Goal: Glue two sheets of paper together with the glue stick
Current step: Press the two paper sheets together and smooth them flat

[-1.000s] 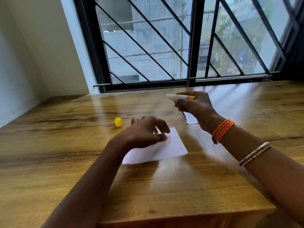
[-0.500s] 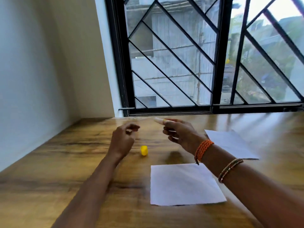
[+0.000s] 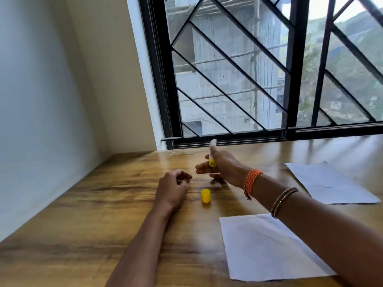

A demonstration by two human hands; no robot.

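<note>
Wooden table point(image 3: 87, 235), under a barred window point(image 3: 238, 69).
Right hand point(image 3: 222, 168): raised above the table, grasping the glue stick point(image 3: 212, 152), which stands nearly upright, uncapped, yellow base low in the grip; tip blurred.
Left hand point(image 3: 173, 188): loosely curled, holding nothing, resting on the table just left of the yellow cap point(image 3: 205, 195).
Yellow cap: upright on the table, between the hands.
Near sheet of paper point(image 3: 269, 247): flat, near edge.
Far sheet of paper point(image 3: 331, 183): flat, right side, apart from the near one.
</note>
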